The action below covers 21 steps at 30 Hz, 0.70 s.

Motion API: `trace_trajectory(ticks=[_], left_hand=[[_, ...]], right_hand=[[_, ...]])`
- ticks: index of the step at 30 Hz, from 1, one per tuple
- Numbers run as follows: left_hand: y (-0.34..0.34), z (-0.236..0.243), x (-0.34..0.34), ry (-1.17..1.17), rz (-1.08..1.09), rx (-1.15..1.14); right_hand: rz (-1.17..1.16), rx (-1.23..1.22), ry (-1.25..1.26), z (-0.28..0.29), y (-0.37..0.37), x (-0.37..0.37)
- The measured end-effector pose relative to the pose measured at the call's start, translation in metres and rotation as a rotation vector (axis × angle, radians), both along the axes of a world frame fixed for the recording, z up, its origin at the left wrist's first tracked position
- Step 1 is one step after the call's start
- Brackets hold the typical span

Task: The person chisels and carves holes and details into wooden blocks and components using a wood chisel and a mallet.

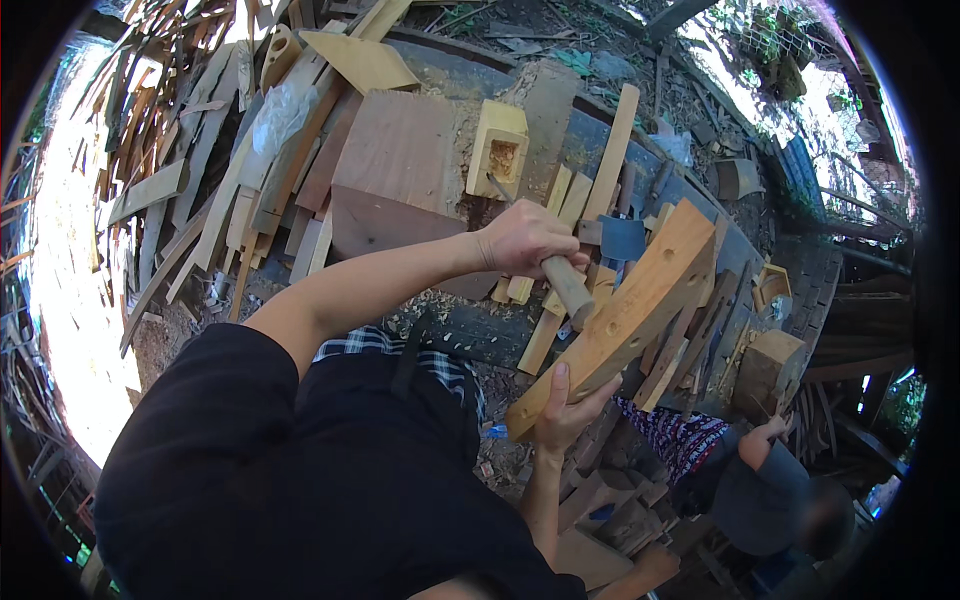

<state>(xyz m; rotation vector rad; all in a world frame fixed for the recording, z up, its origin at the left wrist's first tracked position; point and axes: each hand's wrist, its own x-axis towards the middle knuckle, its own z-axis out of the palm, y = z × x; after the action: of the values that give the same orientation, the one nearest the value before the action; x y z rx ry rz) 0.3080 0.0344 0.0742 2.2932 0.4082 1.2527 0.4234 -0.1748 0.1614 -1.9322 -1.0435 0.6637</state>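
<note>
My left hand (527, 238) is closed round the wooden handle of a chisel (568, 292). Its thin dark shaft slants away toward a pale wooden block (501, 122), and the tip meets the lower left of a squared hollow that has rough chips inside. In my right hand (572, 412) is a long, thick wooden beam (618, 330) with several round holes along it. I grip the beam near its closer end, fingers partly hidden beneath it. The beam lies tilted to the right of the chisel handle; whether they touch, I cannot tell.
A large brown wooden block (395, 150) stands left of the pale block. Wood strips (612, 150) and a blue-grey flat piece (622, 240) lie to the right. Scrap planks (190, 150) are heaped at far left. Another person (765, 500) sits at lower right beside a squared block (768, 370).
</note>
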Motion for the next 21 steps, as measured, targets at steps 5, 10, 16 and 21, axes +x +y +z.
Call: trace_trajectory(ticks=[5,10,16,21], left_hand=[[0.053,0.031,-0.001,-0.398,0.447,-0.558],[0.099,0.023,-0.025,-0.701,0.601,-0.884],[0.103,0.026,-0.026,-0.907,0.634,-0.928],[0.1,0.041,-0.029,-0.9,0.538,-0.955]], right_hand=[[0.009,-0.053,-0.058,-0.003,-0.01,-0.001],[0.026,0.014,-0.023,0.002,-0.004,-0.01],[0.02,0.025,-0.035,0.003,-0.005,-0.01],[0.012,0.024,-0.025,-0.002,-0.006,-0.012]])
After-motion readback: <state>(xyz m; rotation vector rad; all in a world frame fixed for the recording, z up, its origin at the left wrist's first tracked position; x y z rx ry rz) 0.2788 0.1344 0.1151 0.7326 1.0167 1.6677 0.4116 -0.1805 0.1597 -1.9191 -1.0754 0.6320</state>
